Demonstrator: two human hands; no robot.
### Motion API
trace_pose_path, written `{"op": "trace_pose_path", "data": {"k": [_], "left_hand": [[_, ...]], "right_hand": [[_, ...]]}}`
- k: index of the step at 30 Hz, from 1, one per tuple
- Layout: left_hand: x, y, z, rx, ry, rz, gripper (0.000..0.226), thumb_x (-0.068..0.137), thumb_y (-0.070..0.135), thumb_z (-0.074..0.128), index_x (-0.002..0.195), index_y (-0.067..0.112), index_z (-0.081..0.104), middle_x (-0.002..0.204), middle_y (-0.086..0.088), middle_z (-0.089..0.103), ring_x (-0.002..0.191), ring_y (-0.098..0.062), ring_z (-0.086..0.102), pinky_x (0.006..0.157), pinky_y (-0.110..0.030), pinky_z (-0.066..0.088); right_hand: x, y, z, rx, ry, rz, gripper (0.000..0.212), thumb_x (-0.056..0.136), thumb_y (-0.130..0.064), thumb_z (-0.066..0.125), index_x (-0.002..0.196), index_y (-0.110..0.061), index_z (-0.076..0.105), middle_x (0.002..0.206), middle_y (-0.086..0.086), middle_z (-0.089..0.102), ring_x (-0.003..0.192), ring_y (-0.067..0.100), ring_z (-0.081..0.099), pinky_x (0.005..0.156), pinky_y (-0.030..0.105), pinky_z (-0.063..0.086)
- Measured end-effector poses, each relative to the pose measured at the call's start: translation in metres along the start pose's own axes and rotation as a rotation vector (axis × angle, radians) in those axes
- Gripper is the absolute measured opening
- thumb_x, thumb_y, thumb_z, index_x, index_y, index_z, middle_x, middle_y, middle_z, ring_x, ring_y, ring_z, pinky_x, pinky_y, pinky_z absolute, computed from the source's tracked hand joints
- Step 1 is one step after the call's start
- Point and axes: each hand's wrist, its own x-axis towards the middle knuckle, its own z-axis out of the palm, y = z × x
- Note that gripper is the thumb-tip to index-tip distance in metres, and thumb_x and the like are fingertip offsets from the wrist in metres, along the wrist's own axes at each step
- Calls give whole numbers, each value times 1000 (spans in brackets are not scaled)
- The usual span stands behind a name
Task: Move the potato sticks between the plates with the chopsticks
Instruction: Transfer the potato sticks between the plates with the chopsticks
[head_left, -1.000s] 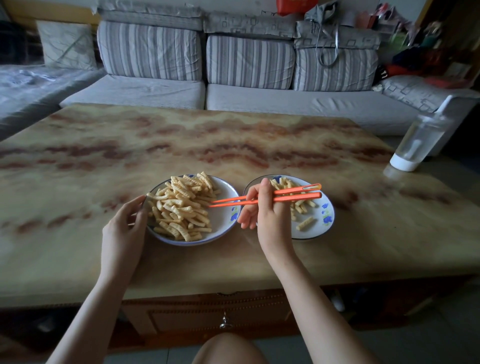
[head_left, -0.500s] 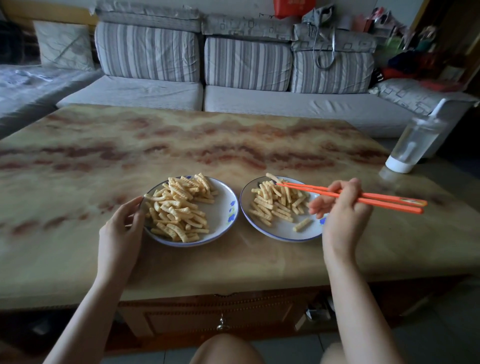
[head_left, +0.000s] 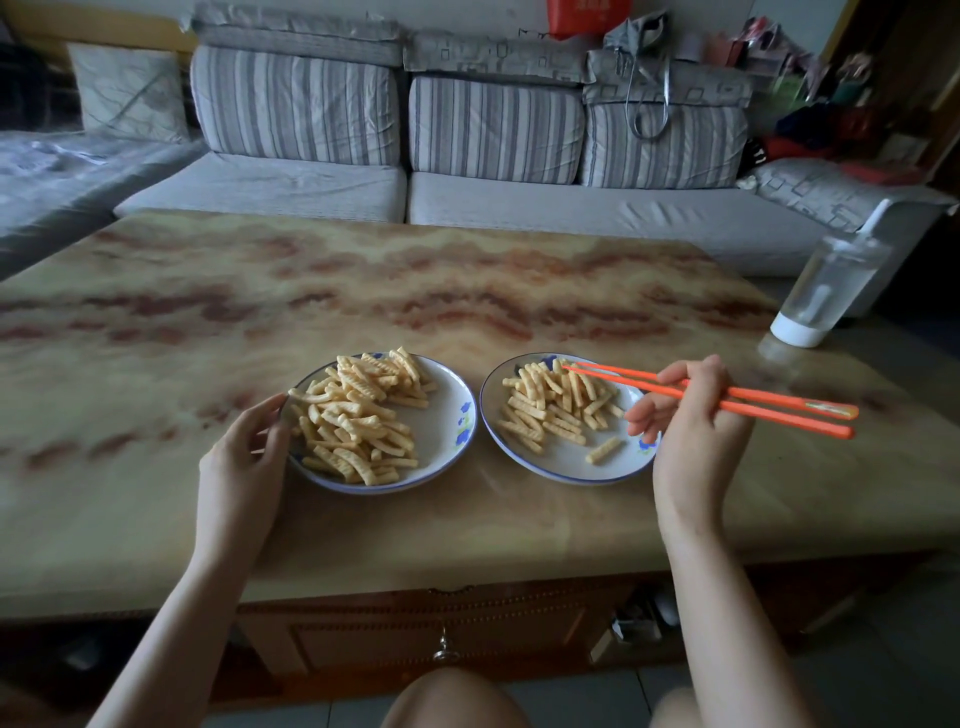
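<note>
Two white plates with blue flowers sit side by side on the marble table. The left plate (head_left: 447, 441) carries a big heap of potato sticks (head_left: 361, 415); the right plate (head_left: 576, 467) carries a smaller pile (head_left: 556, 405). My left hand (head_left: 244, 457) touches the left plate's left rim with curled fingers. My right hand (head_left: 691, 421) grips the orange chopsticks (head_left: 748, 402) at the right plate's right edge. Their tips reach over the back of the right pile and hold no stick.
A clear water bottle (head_left: 826, 291) with a white base stands at the table's right edge. A striped sofa (head_left: 467, 171) runs behind the table (head_left: 363, 291). The table's front edge is just below the plates, with my knees under it.
My right hand swung with the chopsticks from over the gap between the plates to the right plate's right side; the tips now point left over the right pile. The left hand stayed.
</note>
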Motion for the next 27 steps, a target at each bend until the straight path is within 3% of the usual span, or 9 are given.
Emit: {"op": "trace_pose_path", "data": {"k": [7,13,20,27], "left_hand": [[0,-1,1,1,4,-4,28,95,23,55,121,21,64,101,8,62,93,-5,57,76,-19,38],[1,-1,0,-4,8,-3,28,94,25,55,121,21,64,99,9,62,92,-5,57,75,-20,38],[0,0,0,-9,6,4,29,94,25,55,121,19,64,100,8,61,94,-6,57,77,-22,39],[0,0,0,0,10,1,29,94,24,55,121,18,64,101,8,61,93,-6,57,78,-21,38]], "right_hand": [[-28,-7,26,138,-427,157,45,103,-22,27,68,-5,48,38,8,50,30,18,44,35,17,30],[-47,0,38,98,-655,124,45,102,-32,30,71,-8,52,43,11,55,34,23,48,39,28,32],[-56,5,46,40,-687,129,46,103,-33,30,69,-10,50,43,11,55,35,24,46,39,28,30],[-40,-2,35,111,-450,192,45,103,-26,29,67,-7,47,38,8,51,32,20,46,38,21,36]]}}
